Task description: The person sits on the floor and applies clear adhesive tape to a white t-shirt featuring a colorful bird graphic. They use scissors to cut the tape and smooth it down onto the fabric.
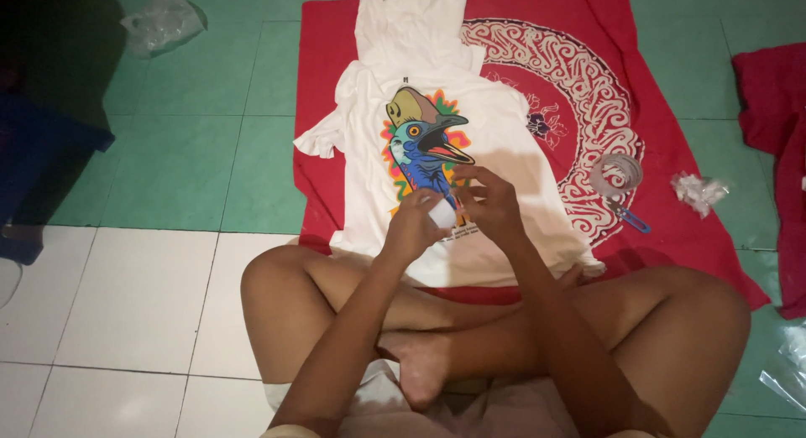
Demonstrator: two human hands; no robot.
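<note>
Sitting cross-legged on the tiled floor (143, 304), you have both hands raised together over the lower part of a white T-shirt (504, 153) that bears a colourful bird print (424, 144). Your left hand (413, 226) is curled closed around a small white piece (442, 213), which peeks out at its upper right, at about two o'clock from the knuckles. Your right hand (489, 205) sits just beside it at three o'clock, fingers bent and pinching toward that same piece; whether they actually grip it cannot be told. The T-shirt lies flat on a red cloth (697, 237) with a white circular pattern. At three o'clock from your hands, well apart, a roll of clear tape (615, 174) rests on the cloth, with a blue-handled tool (630, 217) just below it and a crumpled white scrap (697, 191) further right.
</note>
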